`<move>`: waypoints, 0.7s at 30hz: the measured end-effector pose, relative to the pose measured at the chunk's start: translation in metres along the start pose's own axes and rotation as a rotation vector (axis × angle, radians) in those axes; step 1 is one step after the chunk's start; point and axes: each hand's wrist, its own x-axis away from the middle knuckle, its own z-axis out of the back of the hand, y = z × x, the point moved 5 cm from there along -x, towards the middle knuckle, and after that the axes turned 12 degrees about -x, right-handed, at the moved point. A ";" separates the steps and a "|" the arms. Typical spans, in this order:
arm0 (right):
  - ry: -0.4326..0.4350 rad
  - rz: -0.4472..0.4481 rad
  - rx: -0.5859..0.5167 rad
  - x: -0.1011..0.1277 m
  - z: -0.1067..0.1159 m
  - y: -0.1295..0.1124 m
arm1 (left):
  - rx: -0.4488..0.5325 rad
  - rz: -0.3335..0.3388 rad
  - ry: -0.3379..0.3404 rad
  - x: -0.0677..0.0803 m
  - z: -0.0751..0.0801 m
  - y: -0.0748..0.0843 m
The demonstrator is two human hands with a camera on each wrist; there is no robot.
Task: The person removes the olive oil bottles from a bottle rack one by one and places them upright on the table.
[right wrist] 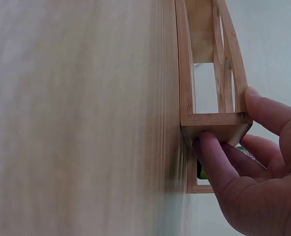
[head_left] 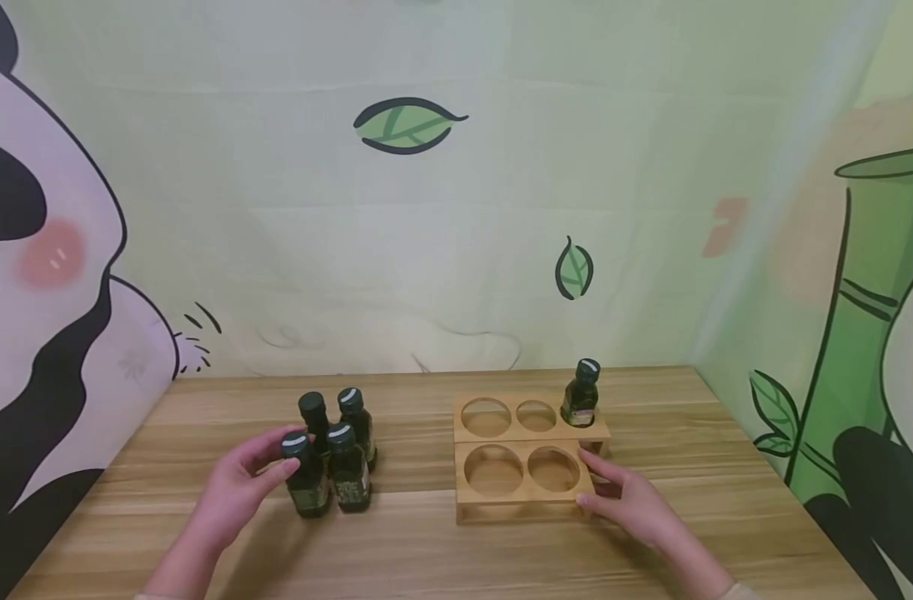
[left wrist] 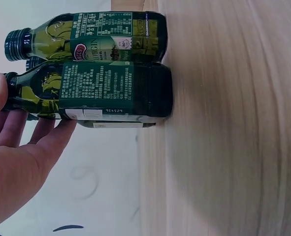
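Several small dark green oil bottles stand bunched on the wooden table (head_left: pixel 426 550), left of centre. My left hand (head_left: pixel 287 452) holds the front-left bottle (head_left: pixel 306 487) at its neck, thumb by the cap and fingers behind it. In the left wrist view that bottle (left wrist: pixel 101 91) lies against a second bottle (left wrist: pixel 96 37), with my left hand (left wrist: pixel 27 105) at its neck. My right hand (head_left: pixel 585 477) grips the front right corner of a two-tier wooden rack (head_left: pixel 519 440) with round holes. Its thumb lies on top of the rack (right wrist: pixel 187 73). One bottle (head_left: pixel 580 396) stands in the back right hole.
A printed backdrop with a panda, leaves and bamboo hangs behind and beside the table. The rack's other holes hold nothing. Bare tabletop lies in front of the bottles and the rack and at both far sides.
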 end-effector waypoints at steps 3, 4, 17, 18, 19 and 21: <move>-0.008 0.004 0.004 0.000 0.000 0.000 | -0.008 0.010 0.001 -0.001 0.000 -0.001; -0.010 0.005 0.004 0.000 -0.001 0.000 | -0.010 0.009 0.002 -0.001 0.000 -0.001; 0.008 -0.010 -0.003 0.000 0.000 0.001 | 0.001 -0.003 0.013 -0.004 -0.001 -0.003; 0.009 -0.013 -0.007 0.000 0.000 0.001 | 0.001 0.002 0.012 -0.004 -0.001 -0.003; 0.013 -0.015 -0.008 -0.001 0.000 0.001 | -0.001 0.008 0.010 -0.005 -0.001 -0.003; 0.014 -0.013 -0.002 -0.001 0.001 0.002 | -0.009 0.021 0.007 -0.005 0.000 -0.003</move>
